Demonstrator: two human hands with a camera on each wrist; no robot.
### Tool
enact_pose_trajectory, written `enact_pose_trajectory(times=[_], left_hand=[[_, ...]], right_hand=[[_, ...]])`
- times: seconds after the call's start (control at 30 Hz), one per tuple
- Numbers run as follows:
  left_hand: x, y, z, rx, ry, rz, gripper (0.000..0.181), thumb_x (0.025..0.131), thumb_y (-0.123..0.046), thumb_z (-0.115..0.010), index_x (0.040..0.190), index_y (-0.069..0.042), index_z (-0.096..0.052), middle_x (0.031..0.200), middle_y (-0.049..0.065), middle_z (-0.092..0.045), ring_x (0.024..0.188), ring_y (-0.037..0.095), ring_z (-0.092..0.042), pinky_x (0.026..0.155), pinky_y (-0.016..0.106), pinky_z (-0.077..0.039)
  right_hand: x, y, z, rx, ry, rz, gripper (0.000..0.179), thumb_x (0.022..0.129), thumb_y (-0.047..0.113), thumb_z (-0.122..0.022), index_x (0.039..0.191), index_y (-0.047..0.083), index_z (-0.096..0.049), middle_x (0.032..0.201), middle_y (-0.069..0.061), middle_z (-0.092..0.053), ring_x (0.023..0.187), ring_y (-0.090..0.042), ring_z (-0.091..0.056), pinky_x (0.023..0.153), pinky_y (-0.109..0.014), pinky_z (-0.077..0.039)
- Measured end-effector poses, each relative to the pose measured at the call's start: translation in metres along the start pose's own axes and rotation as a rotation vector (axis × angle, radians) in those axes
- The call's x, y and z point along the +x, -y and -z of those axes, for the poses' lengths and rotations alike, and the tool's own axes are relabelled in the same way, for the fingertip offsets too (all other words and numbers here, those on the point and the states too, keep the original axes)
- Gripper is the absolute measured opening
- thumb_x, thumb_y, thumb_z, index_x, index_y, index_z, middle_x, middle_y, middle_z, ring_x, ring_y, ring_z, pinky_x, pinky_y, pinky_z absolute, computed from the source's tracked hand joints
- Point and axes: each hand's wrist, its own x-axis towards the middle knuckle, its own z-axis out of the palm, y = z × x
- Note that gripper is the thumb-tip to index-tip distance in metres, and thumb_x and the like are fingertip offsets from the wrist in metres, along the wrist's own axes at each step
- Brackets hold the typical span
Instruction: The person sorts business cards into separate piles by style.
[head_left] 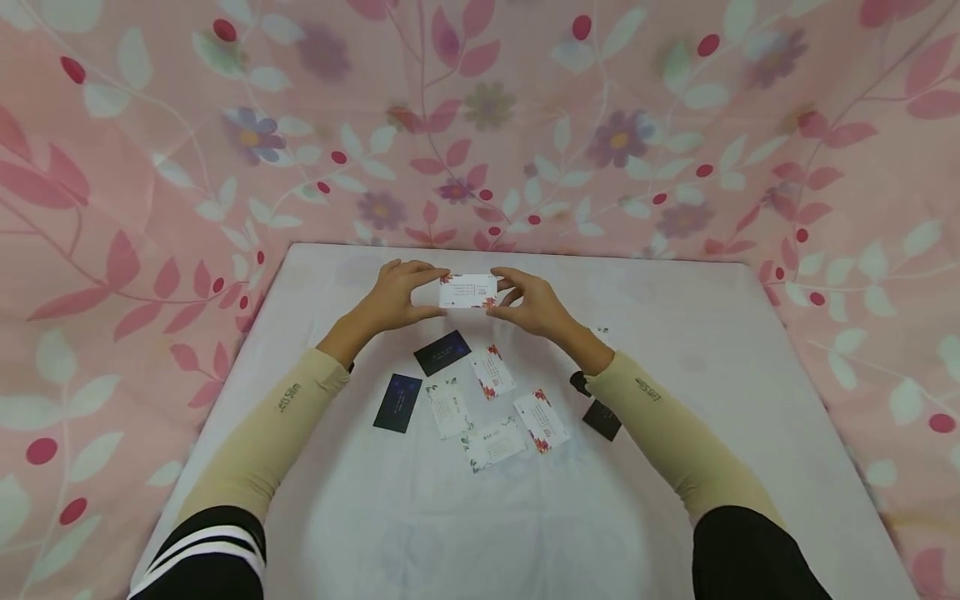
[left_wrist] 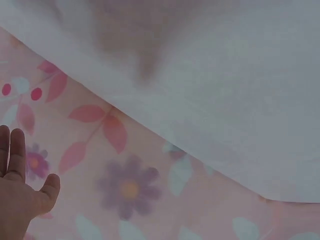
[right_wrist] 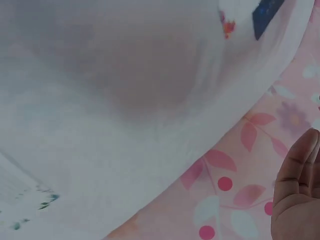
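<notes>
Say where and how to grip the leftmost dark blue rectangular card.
I'd pinch the dark blue rectangular card by its left long edge, coming from the left: it lies flat, that edge looks free, and a white rectangular card with leafy corners lies close by its right.

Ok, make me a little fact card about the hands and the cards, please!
left hand: pinches one end of the held card
right hand: pinches its other end
held card look: white, red flowers
dark cards on table: three visible
red-flower cards on table: two
green-leaf cards on table: at least two
backdrop: pink, flowery cloth
</notes>
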Motion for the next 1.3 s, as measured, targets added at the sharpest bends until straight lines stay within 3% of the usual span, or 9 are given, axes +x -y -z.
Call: enact_pose_trajectory(times=[0.17,0.5,0.67,0.77,1.0,1.3], left_hand=[[0.000,0.022,0.004,-0.016,0.010,0.053,0.070,0.080,-0.042,-0.080,0.141,-0.017,-0.056,0.134,0.016,-0.060,0.127,0.033,-0.052,0.111,0.065,-0.024],[-0.010,0.062,-0.006,0.003,0.131,0.185,0.070,0.081,-0.036,-0.081,0.143,-0.016,-0.054,0.137,0.022,-0.053,0.128,0.040,-0.048,0.102,0.066,-0.036],[-0.017,0.080,-0.012,-0.027,0.167,0.195,0.071,0.081,-0.031,-0.082,0.142,-0.008,-0.054,0.141,0.033,-0.046,0.132,0.049,-0.042,0.108,0.063,-0.034],[-0.019,0.089,-0.015,-0.039,0.202,0.199,0.071,0.081,-0.030,-0.081,0.141,-0.005,-0.053,0.143,0.036,-0.043,0.135,0.051,-0.039,0.112,0.062,-0.030],[-0.022,0.098,-0.023,-0.067,0.272,0.251,0.073,0.082,-0.033,-0.080,0.144,-0.006,-0.051,0.146,0.035,-0.041,0.137,0.050,-0.036,0.115,0.061,-0.027],[-0.024,0.101,-0.027,0.032,0.342,0.315,0.071,0.085,-0.037,-0.077,0.145,-0.013,-0.050,0.149,0.030,-0.039,0.137,0.051,-0.034,0.110,0.067,-0.029]], right_hand=[[0.026,0.001,-0.010,-0.019,0.046,-0.006,0.066,0.083,0.019,-0.081,0.142,0.010,-0.052,0.120,-0.012,-0.068,0.096,-0.024,-0.069,0.084,-0.038,-0.057],[0.061,-0.004,-0.048,-0.196,0.132,-0.043,0.063,0.084,0.028,-0.080,0.140,0.014,-0.056,0.131,-0.012,-0.056,0.116,-0.027,-0.057,0.099,-0.040,-0.049],[0.073,-0.010,-0.069,-0.192,0.164,-0.067,0.063,0.084,0.031,-0.080,0.140,0.016,-0.056,0.142,-0.012,-0.048,0.131,-0.027,-0.046,0.113,-0.041,-0.038],[0.078,-0.013,-0.079,-0.196,0.189,-0.084,0.064,0.083,0.033,-0.080,0.140,0.016,-0.057,0.143,-0.014,-0.046,0.134,-0.027,-0.044,0.115,-0.041,-0.035],[0.081,-0.016,-0.092,-0.335,0.207,-0.106,0.061,0.085,0.040,-0.077,0.140,0.021,-0.057,0.143,-0.012,-0.049,0.135,-0.027,-0.044,0.111,-0.049,-0.038],[0.085,-0.014,-0.101,-0.490,0.229,-0.137,0.061,0.083,0.051,-0.075,0.138,0.029,-0.059,0.143,-0.008,-0.052,0.132,-0.029,-0.047,0.104,-0.051,-0.040]])
